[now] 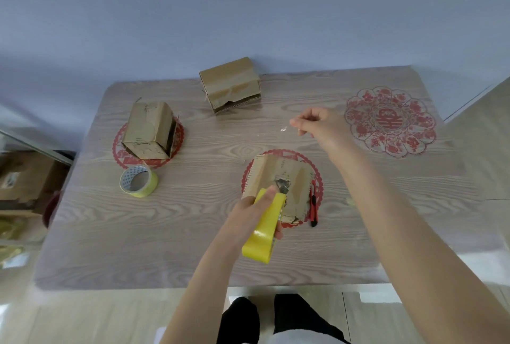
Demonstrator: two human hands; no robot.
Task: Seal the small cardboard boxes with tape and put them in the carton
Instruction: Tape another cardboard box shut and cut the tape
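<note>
Table (pixel 193 247): pale wood-grain top with rounded corners, its far edge against a plain wall. Red paper-cut decals (pixel 390 121) lie flat on it.

Near box (pixel 276 175): worn, creased brown cardboard, centre-front on one decal. A slim red knife (pixel 313 205) lies just beside its right side.

Left hand (pixel 252 212) grips a yellow roll (pixel 265 233), held on edge over the box's near end; whether they touch cannot be told. Right hand (pixel 317 124), raised beyond the box, pinches the end of a clear strip (pixel 283 129), which is thin, glossy and barely visible.

Left box (pixel 147 131) stands on another decal near the left edge. A spare roll (pixel 138 181) lies flat just in front of it. Far box (pixel 230 85) sits at the far edge, its front flap torn.

The three boxes stand well apart, with bare wood between them and along the near edge.
</note>
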